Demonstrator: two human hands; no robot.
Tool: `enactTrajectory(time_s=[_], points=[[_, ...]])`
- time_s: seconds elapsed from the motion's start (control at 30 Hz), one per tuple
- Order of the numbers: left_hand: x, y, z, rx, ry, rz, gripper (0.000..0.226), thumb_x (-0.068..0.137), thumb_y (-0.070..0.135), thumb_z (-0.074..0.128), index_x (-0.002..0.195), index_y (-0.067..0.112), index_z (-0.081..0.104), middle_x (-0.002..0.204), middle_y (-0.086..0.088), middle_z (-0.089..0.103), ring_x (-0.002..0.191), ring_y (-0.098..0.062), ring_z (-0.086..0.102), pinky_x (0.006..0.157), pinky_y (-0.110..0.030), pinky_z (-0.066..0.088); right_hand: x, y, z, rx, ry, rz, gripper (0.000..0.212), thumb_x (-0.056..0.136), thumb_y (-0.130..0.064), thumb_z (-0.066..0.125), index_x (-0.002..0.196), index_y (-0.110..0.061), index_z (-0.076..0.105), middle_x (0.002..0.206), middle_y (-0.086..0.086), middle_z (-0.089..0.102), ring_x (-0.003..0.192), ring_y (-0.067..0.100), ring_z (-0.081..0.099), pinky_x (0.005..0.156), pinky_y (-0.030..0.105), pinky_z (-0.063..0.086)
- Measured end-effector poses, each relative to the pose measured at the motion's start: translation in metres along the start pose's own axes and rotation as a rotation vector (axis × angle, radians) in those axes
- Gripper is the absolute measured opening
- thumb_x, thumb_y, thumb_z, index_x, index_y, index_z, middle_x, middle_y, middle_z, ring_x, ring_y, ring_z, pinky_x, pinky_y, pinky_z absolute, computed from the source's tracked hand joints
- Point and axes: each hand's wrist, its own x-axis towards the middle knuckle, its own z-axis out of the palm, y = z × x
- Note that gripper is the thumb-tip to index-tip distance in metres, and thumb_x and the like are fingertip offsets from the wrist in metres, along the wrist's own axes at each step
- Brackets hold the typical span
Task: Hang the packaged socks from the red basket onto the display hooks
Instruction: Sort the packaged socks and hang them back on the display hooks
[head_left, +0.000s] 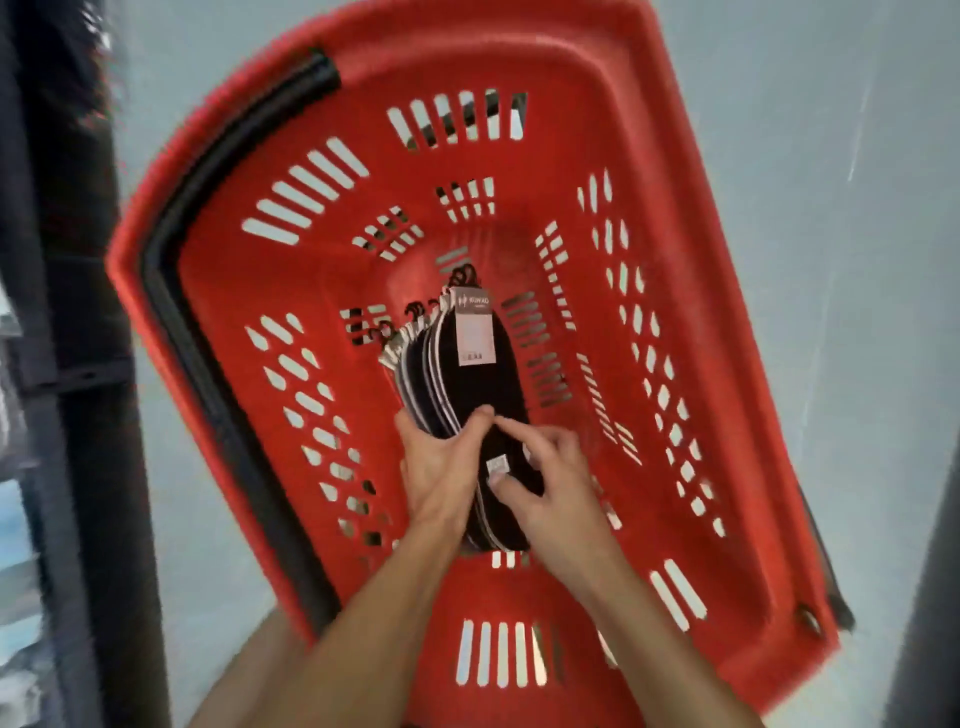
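Both grips are down inside the red basket, both on the same stack of packaged socks.

- left grip: clamped on the stack's left edge, thumb over the top face, fingers wrapped underneath.
- right grip: thumb pressed on the top pack beside a small white tag, index finger laid across the top towards the left thumb, other fingers bent at the right edge. Reads as holding the stack, maybe starting to peel off 1 pack; blur makes that uncertain.

Key geometry: the stack's long axis runs away from the person, leaning slightly right at the far end. Both grips sit on the near end. The hanger hooks and label card are at the far end, fanned out to the left. So the part that has to meet a display hook is at the opposite end from the grips.

Judgement: still the pick-up step, nothing hung yet. The stack has to come up out of the basket, then rotate or be re-gripped so that the hanger end leads. The left grip carries the bundle, so the right is free to strip 1 pack.

Display hooks are not in view. The basket's black handle lies folded along the left rim, clear of the lift path.
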Motion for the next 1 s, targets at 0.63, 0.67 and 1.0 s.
enactTrajectory(time_s=[0.63, 0.67, 1.0], points=[[-0.479, 0.176, -0.436, -0.903, 0.003, 0.720, 0.083, 0.066, 0.051, 0.081, 0.138, 0.033, 0.045, 0.128, 0.012, 0.069, 0.118, -0.009, 0.065, 0.092, -0.025, 0.056, -0.457, -0.472, -0.058, 0.291, -0.369, -0.805, 0.047, 0.073, -0.049, 0.071, 0.119, -0.049, 0.063, 0.117, -0.015, 0.071, 0.106, 0.005, 0.069, 0.082, 0.016, 0.055], [-0.504, 0.164, -0.467, -0.947, 0.035, 0.720, 0.101, 0.061, 0.061, 0.084, 0.146, 0.030, 0.039, 0.138, 0.009, 0.063, 0.125, -0.012, 0.062, 0.101, -0.034, 0.053, -0.492, -0.487, -0.044, 0.298, -0.423, -0.839, 0.049, 0.070, -0.051, 0.072, 0.118, -0.052, 0.063, 0.117, -0.015, 0.071, 0.105, 0.005, 0.069, 0.080, 0.016, 0.055], [-0.782, -0.133, -0.710, -1.134, 0.710, 0.904, 0.112, 0.051, 0.071, 0.084, 0.144, 0.023, 0.043, 0.139, -0.002, 0.062, 0.124, -0.022, 0.062, 0.102, -0.044, 0.053, -0.885, -0.435, 0.167, 0.171, -1.016, -1.116, 0.049, 0.076, -0.047, 0.076, 0.118, -0.023, 0.068, 0.112, 0.000, 0.075, 0.102, 0.018, 0.073, 0.081, 0.034, 0.060]])
